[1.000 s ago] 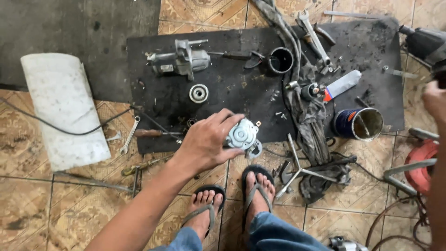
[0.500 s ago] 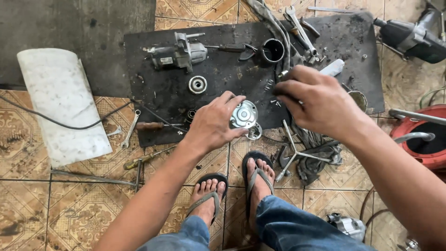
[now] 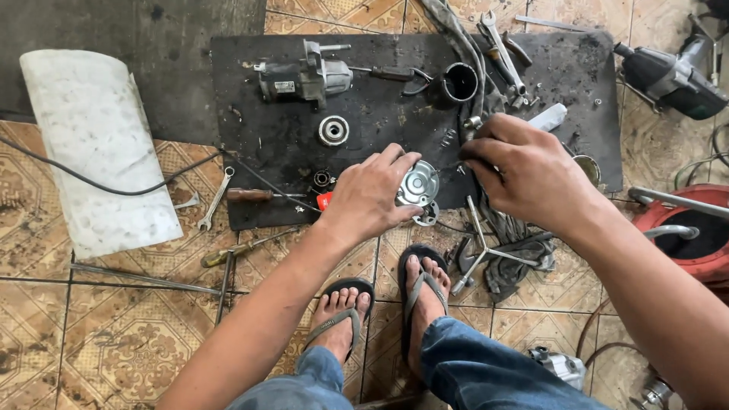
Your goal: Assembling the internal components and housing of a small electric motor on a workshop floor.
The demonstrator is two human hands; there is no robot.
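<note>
Tiled floor (image 3: 114, 334) carries black mat (image 3: 380, 99); starter motor (image 3: 304, 76), bearing (image 3: 333, 130) on mat.

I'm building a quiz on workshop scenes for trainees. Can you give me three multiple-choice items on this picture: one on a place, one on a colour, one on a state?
1. Where does the round bearing lie?
A. On the black mat, below the starter motor
B. On the white roll
C. Between the sandals

2. What colour is the handle of the screwdriver at the mat's lower left edge?
A. Blue
B. Brown
C. Green

3. What is the left hand doing?
A. Lying flat and empty on the tiles
B. Gripping a round silver metal part
C. Holding a wrench

Answers:
1. A: the bearing rests on the black mat, just below the starter motor.
2. B: the handle is plainly brown.
3. B: its fingers close around the round silver metal part at the mat's front edge.
</note>
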